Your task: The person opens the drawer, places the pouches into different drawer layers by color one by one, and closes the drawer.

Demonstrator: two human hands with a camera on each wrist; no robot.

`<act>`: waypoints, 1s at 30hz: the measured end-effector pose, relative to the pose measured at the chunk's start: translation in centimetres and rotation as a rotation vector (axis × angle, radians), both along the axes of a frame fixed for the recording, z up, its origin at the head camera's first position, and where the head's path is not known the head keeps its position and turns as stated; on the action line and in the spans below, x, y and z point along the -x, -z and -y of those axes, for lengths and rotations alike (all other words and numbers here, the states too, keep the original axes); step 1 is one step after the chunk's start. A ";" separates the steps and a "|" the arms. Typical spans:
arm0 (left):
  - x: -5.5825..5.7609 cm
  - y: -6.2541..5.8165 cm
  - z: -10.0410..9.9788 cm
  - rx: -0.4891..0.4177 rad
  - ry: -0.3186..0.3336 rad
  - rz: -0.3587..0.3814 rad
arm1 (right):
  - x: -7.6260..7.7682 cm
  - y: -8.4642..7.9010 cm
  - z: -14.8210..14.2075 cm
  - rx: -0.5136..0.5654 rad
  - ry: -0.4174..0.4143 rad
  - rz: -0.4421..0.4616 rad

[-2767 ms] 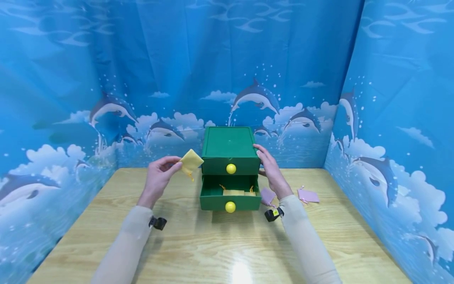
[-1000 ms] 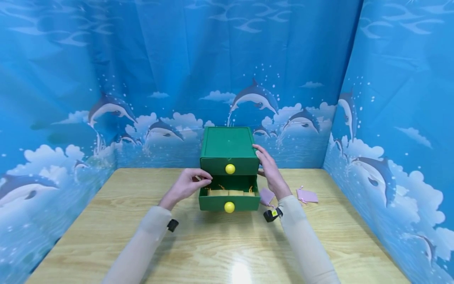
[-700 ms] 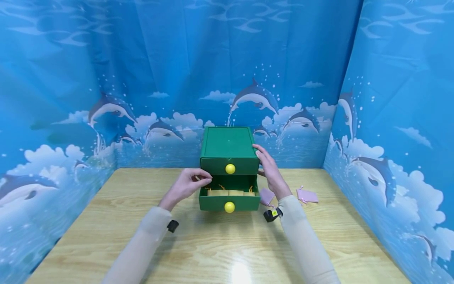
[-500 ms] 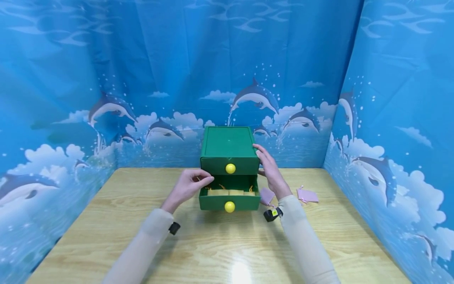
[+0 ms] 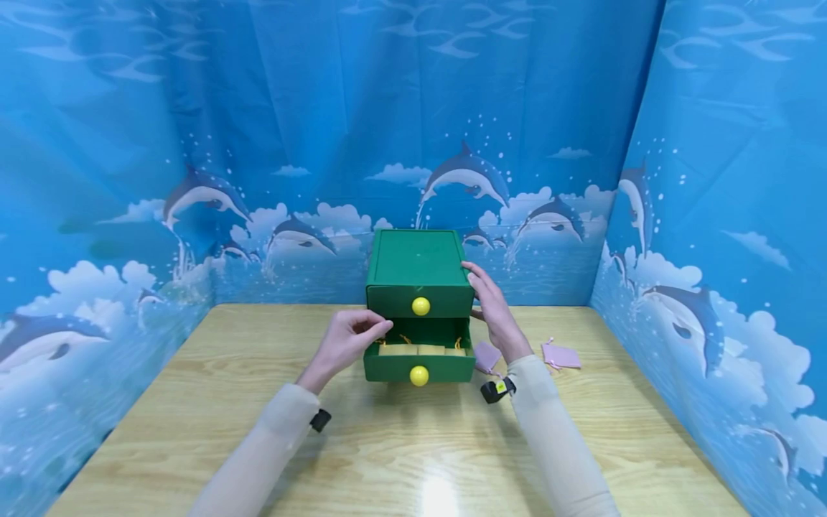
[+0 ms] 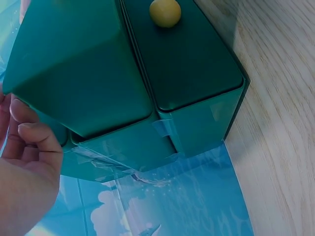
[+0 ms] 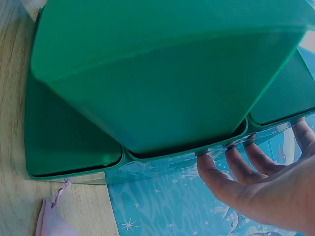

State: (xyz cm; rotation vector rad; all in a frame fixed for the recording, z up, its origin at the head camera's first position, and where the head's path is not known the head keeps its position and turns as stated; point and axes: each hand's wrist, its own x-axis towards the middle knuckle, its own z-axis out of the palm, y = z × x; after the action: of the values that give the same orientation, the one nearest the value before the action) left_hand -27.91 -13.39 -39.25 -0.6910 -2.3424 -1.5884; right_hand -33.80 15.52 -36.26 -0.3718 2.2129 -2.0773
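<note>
We list one green box-shaped cabinet (image 5: pixel 416 257), seemingly smooth plastic, standing at the centre of the frame; its pulled-out green middle drawer (image 5: pixel 385 370) faces us just below centre, with a glossy yellow ball-shaped knob (image 5: pixel 419 375). Contents: three flat pale-yellow cloth pouches (image 5: pixel 398 350), side by side behind the drawer front, with orange drawstrings (image 5: pixel 458 344) trailing. Left hand (image 5: pixel 342 345): left of centre, at the drawer's upper left edge, thumb and forefinger tips together; we cannot tell whether anything lies between them. Right hand (image 5: pixel 496 318): right of centre, fingers extended, fingertips against the cabinet's side, clasping nothing. Also entered: two lilac cloth pouches (image 5: pixel 561 356), lower right of centre, on the pale wood-grain table (image 5: pixel 413 445). Handling, in our judgement: the pouches look light, limp and hardly fragile, best pinched by a corner or the drawstring end; the cabinet looks light, stiff and somewhat slippery, so we would brace its body and take the drawer by its knob.
</note>
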 end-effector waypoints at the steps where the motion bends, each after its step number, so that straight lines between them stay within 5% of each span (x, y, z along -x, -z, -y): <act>1: 0.0 0.0 0.0 0.000 -0.003 0.005 | -0.1 -0.1 0.0 -0.001 0.000 0.000; 6: -0.3 -0.2 -0.2 -0.001 0.003 0.010 | -1.0 -1.2 0.1 -0.001 -0.011 0.013; 13: -0.9 -0.3 -0.3 -0.004 0.007 0.003 | 0.6 0.6 -0.1 0.000 0.000 0.003; 25: -2.9 -0.7 -1.4 -0.003 0.021 0.043 | 0.7 0.6 -0.1 -0.007 0.026 -0.016; 30: -3.6 -0.3 -1.8 0.004 0.019 0.005 | 0.6 0.6 0.0 -0.014 0.019 -0.014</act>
State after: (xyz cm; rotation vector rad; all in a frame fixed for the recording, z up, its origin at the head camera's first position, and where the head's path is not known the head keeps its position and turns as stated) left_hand -24.33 -11.56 -38.96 -0.7127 -2.3500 -1.5957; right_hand -34.37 15.56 -36.84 -0.3675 2.2462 -2.0740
